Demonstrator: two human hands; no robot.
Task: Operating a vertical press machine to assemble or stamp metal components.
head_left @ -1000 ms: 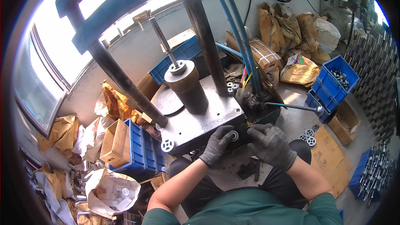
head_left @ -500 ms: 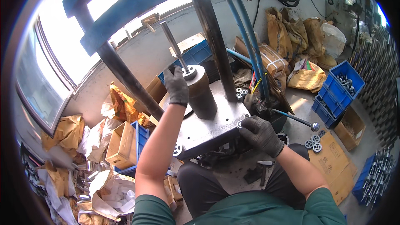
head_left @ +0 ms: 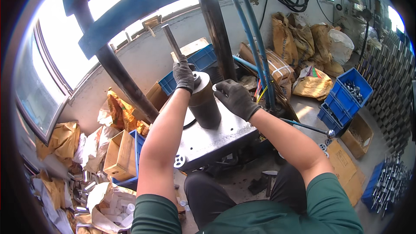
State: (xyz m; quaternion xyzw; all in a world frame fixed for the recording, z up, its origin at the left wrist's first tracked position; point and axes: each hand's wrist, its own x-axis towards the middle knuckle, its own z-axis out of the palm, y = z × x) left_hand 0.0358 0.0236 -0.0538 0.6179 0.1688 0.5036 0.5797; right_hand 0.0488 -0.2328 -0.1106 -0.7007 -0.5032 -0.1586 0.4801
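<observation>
- Two gloved hands work at a floor-standing press, near the centre of the frame.
- The left hand (head_left: 183, 76) has its fingers wrapped around a metal shaft (head_left: 172, 41), which leans up toward the upper left.
- Below the shaft, a thick dark cylinder (head_left: 204, 109) stands upright on the pale press plate (head_left: 208, 142). The glove hides the shaft's lower end, so whether it is seated in the cylinder cannot be told.
- The right hand (head_left: 237, 99), just right of the cylinder, pinches a small silver ring (head_left: 214, 88) at its fingertips.
- Progress, as a judgement: partway through one piece. The shaft is in hand at the cylinder; the ring is not on it, and joining them seems left.
- Many rod-like metal parts (head_left: 392, 177) fill a blue crate (head_left: 369, 192) at lower right; whether they are finished is unclear.
</observation>
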